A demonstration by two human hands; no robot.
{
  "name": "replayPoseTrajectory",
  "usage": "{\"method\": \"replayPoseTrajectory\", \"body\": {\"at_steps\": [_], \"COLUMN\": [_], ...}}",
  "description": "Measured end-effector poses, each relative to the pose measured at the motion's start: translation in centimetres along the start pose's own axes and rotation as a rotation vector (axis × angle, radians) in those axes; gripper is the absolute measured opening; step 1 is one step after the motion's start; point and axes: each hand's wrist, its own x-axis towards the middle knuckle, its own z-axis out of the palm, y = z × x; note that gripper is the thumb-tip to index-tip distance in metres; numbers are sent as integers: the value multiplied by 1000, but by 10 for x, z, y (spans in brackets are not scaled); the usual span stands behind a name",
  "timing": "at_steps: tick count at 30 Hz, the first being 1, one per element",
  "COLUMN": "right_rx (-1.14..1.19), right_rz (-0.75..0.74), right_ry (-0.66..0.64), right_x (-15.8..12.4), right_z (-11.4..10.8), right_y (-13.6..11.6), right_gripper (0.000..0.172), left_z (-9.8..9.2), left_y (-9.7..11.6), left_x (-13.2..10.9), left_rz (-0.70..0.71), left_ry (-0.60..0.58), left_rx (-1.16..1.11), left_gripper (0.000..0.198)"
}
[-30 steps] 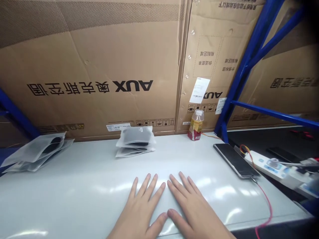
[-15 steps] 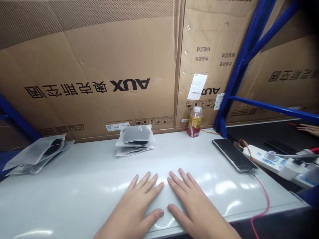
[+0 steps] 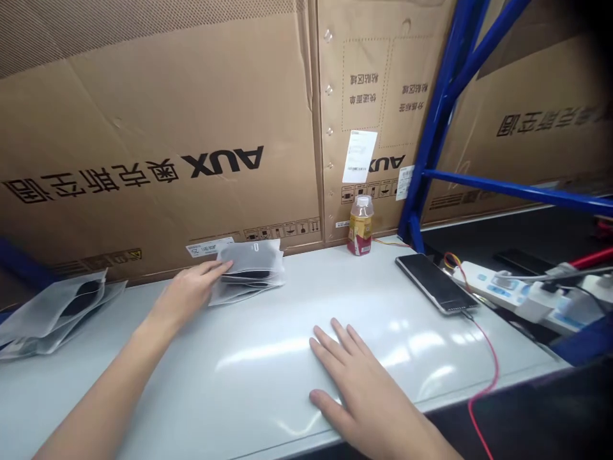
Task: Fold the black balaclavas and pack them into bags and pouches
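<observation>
Left stack of frosted plastic bags (image 3: 50,319): cut off by left edge; contents blurred through film. Middle stack of bags (image 3: 251,259): one corner hidden under left hand (image 3: 186,295). White label (image 3: 359,155): print too small to read.

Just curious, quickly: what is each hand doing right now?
Left hand: open, fingertips resting on a stack of frosted plastic bags, no clear grip.
Right hand: open, flat on the white table, holding nothing.
</observation>
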Motion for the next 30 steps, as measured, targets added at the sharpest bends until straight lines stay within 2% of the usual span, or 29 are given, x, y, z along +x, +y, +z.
{"method": "replayPoseTrajectory", "body": {"at_steps": [3, 5, 7, 9, 10, 11, 12, 13, 15, 18, 20, 23, 27, 30], "right_rx": [6, 3, -12, -37, -49, -59, -65, -68, -72, -90, -109, -128, -106, -57], "right_rz": [-11, -26, -40, -42, -42, -42, -45, -49, -53, -47, -41, -32, -28, -50], "right_ry": [23, 43, 60, 74, 84, 96, 109, 120, 135, 122, 109, 101, 134, 216], "right_x": [0, 0, 0, 0, -1, -1, -1, -1, -2, -2, -3, -3, -3, -4], "right_z": [1, 3, 7, 11, 14, 15, 16, 17, 17, 14, 13, 13, 15, 14], "right_y": [3, 5, 7, 10, 10, 11, 11, 10, 8, 6, 4, 4, 4, 3], "right_gripper": [68, 68, 68, 68, 68, 67, 66, 65, 64, 63, 63, 61, 55, 48], "left_z": [-16, -34, -53, -66, -70, -71, -72, -72, -72, -72, -68, -54, -35, -30], "left_y": [7, 29, 66, 113, 136, 156, 172, 183, 191, 184, 179, 178, 180, 181], "left_x": [0, -10, -33, -62, -76, -90, -101, -110, -118, -109, -97, -85, -88, -93], "left_rz": [54, 92, 158, 304, 363, 347, 348, 354, 327, 129, -3, -73, -81, -59], "left_ry": [94, 155, 191, 205, 191, 123, 96, 45, -77, -201, -246, -332, -336, -288], "left_rx": [-1, -4, -30, -152, -229, -275, -316, -359, -433, -469, -448, -457, -487, -457], "left_gripper": [41, 27, 18, 24, 25, 21, 11, 10, 30, 52, 60, 63, 62, 62]}}
